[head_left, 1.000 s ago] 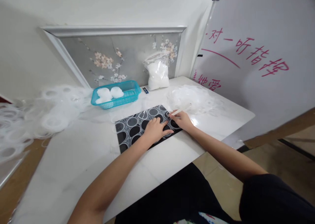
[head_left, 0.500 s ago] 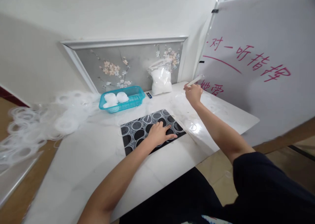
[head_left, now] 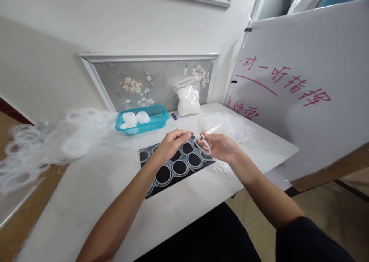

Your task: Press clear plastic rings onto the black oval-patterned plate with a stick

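Ring [head_left: 206, 153] is in my right grip [head_left: 221, 146], which also pinches a white stick [head_left: 214, 128], over the patterned black sheet [head_left: 163, 175]; because the same fingers hold both, one may slip. Whether my left grip [head_left: 170, 146] pinches anything, I cannot tell

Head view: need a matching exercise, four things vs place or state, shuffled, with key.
Things:
1. Turquoise plastic basket
2. Translucent white ring
3. Black rectangular sheet with pale circles
4. Large white board

Place or state:
A. lies flat on the white tabletop
B. bears red handwriting
C. contains white rounded puffs
D. held in the right hand's grip

Pairs: 1-C, 2-D, 3-A, 4-B
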### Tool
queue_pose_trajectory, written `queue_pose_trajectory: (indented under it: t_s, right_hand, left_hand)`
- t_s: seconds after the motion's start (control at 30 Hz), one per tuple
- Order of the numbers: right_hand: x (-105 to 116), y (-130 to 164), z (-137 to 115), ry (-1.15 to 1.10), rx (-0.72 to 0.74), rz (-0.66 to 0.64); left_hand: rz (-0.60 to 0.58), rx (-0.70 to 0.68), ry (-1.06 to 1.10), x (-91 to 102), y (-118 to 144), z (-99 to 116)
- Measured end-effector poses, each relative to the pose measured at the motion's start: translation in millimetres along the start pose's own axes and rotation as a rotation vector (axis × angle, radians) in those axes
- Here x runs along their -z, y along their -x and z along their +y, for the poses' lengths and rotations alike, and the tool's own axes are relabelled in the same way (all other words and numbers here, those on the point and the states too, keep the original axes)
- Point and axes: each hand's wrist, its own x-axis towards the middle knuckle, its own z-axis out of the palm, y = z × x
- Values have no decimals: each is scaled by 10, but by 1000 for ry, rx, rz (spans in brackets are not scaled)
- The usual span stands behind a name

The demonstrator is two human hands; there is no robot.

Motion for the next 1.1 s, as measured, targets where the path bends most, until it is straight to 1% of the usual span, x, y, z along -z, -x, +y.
queue_pose_trajectory:
  t_s: [0.07, 0.13, 0.17, 0.23, 0.3, 0.37, 0.4, 0.43, 0.47, 0.57, 0.63, 0.7, 0.77, 1.1]
  right_hand:
    - [19, 50, 23, -38, 20, 14]
    - [135, 76, 73, -51, 127, 98]
    - [219, 83, 103, -66, 206, 162]
    - [396, 98, 164, -125, 362, 295]
    - [532, 120, 215, -197, 470, 386]
    - [598, 147, 259, -212, 535, 414]
    - [610, 160, 283, -178, 546, 415]
    - [614, 170, 314, -107, 535, 411]
    - [614, 176, 352, 7, 491, 394]
    - [624, 171, 515, 489, 254, 344]
    - [640, 154, 634, 769, 155, 379]
    - [649, 136, 721, 924, 147, 440]
    - [645, 123, 761, 986, 153, 441]
    - [645, 134, 807, 1063, 167, 495]
  left_hand:
    - [3, -25, -108, -66, 55, 40]
    - [31, -54, -269, -198, 97, -8]
    - [19, -77, -353, -278, 114, -55]
    - [-64, -129, -504, -445, 144, -168]
    - [-167, -184, -638, -594, 175, -275]
    - [-233, -222, -761, -710, 207, -360]
    - [-262, -233, -814, -754, 223, -395]
    - [-288, -238, -859, -790, 237, -425]
    - [-309, -238, -893, -818, 249, -452]
    - [-341, -234, -956, -871, 267, -516]
    - [-351, -230, -981, -888, 263, -547]
    - [-350, -226, -1000, -900, 253, -572]
    - [-340, -230, -1011, -908, 243, -595]
    - [-325, -242, -1003, -923, 217, -672]
